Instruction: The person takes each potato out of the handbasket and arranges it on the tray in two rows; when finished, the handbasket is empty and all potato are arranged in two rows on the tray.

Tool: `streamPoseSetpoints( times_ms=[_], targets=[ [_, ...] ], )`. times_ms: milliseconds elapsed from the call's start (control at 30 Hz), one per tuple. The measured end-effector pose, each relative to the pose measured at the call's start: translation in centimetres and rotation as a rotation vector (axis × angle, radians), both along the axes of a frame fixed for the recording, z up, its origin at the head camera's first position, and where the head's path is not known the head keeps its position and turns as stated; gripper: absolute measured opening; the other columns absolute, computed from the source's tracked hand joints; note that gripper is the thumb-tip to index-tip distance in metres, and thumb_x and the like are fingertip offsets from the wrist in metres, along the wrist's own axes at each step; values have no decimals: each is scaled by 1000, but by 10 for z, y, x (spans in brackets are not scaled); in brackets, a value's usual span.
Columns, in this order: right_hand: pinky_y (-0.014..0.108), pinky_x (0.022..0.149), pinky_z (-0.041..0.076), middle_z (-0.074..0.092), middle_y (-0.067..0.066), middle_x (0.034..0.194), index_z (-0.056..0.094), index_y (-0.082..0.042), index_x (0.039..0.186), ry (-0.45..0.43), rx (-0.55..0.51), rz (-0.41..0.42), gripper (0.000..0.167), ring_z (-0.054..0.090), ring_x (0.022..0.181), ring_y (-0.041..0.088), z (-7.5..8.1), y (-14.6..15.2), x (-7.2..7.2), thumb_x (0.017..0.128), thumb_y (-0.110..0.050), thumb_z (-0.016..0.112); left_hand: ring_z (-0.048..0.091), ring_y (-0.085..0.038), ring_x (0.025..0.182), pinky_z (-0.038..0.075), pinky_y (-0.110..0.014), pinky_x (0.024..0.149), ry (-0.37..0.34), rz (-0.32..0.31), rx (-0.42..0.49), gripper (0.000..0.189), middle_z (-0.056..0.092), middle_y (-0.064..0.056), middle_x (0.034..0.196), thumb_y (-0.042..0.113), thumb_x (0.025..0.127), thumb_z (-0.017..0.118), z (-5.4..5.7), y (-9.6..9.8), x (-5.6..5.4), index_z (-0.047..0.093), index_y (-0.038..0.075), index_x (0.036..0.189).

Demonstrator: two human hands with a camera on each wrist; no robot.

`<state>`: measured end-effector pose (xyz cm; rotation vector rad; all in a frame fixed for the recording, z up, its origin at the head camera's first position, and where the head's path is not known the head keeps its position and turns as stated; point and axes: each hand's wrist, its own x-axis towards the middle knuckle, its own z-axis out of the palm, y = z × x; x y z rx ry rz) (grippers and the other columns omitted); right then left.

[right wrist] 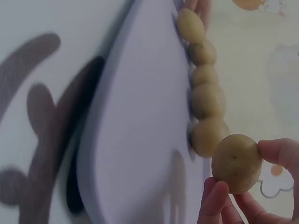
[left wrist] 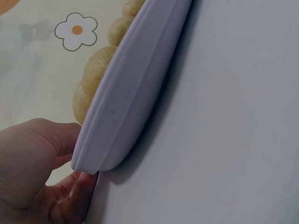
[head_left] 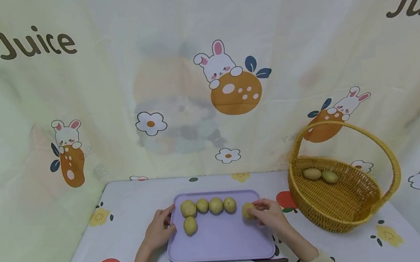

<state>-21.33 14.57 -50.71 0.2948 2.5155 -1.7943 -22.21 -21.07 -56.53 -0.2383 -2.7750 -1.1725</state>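
Note:
My right hand (head_left: 272, 215) pinches a small round potato (right wrist: 237, 164) between thumb and fingers, over the right end of a lilac tray (head_left: 225, 245). In the right wrist view the potato is held up in the fingertips. My left hand (head_left: 159, 228) holds the tray's left edge, with thumb and fingers spread along the rim. Several potatoes lie on the tray: a row along the far side, including a potato (head_left: 216, 205) in the middle, and another potato (head_left: 190, 225) in front of the row's left end.
A yellow woven basket (head_left: 334, 220) with a tall arched handle stands right of the tray, with two potatoes (head_left: 312, 174) inside at its far end. A fruit-patterned cloth (head_left: 133, 197) covers the table. Behind it hangs a printed curtain (head_left: 169, 25).

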Motion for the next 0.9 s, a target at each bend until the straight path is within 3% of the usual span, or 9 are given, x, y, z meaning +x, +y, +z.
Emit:
streamPoseSetpoints(
  times_ms=[300,900],
  targets=[
    [29,54,50,66,9,83,68,6,104,47,-1,76,33,63,67,15,-9,-20,3,79,-13,76,51,-11,81,40,-27,68,38,-13,6,64,50,-5,102,5,76,65,-1,0,1,54,2,139],
    [26,52,49,66,7,83,63,13,107,102,-115,190,36,58,64,10,-14,-63,4,77,-4,75,51,-9,81,40,-26,68,14,-5,2,64,50,-3,103,5,77,65,-1,-2,0,54,3,140]
  ],
)
